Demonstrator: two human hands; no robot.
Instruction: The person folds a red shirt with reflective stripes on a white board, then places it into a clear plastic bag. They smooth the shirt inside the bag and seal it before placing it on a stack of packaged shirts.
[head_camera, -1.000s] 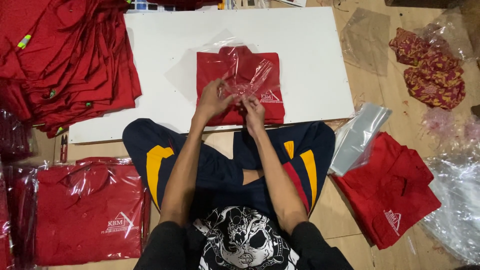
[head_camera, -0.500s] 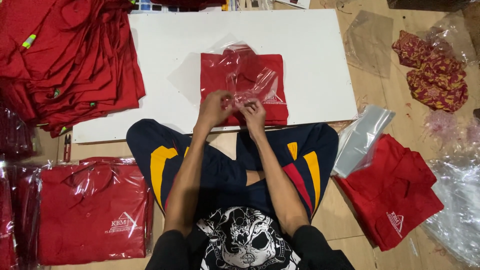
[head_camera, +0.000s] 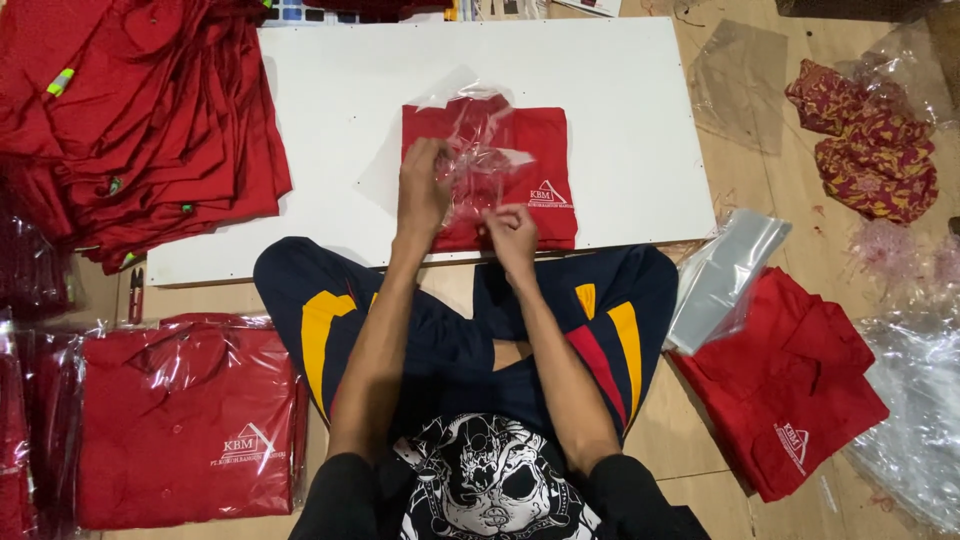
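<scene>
A folded red shirt (head_camera: 540, 150) with a small white chest mark lies on a white board (head_camera: 620, 90) in front of me. A clear plastic bag (head_camera: 480, 150) is draped loosely over the shirt's middle. My left hand (head_camera: 422, 190) rests on the shirt's left half and pinches the bag's edge. My right hand (head_camera: 512, 232) holds the bag's lower edge near the shirt's front hem. I sit cross-legged in dark trousers with yellow and red stripes.
A heap of unfolded red shirts (head_camera: 140, 120) lies at the left. Bagged red shirts (head_camera: 185, 420) are stacked at lower left, small snips (head_camera: 135, 290) beside them. A pile of clear bags (head_camera: 720, 280) rests on red shirts (head_camera: 790, 390) at the right. Patterned cloth (head_camera: 870, 140) sits far right.
My left hand has moved up onto the shirt's left half and pulled the bag with it. My right hand has slid down to the front hem.
</scene>
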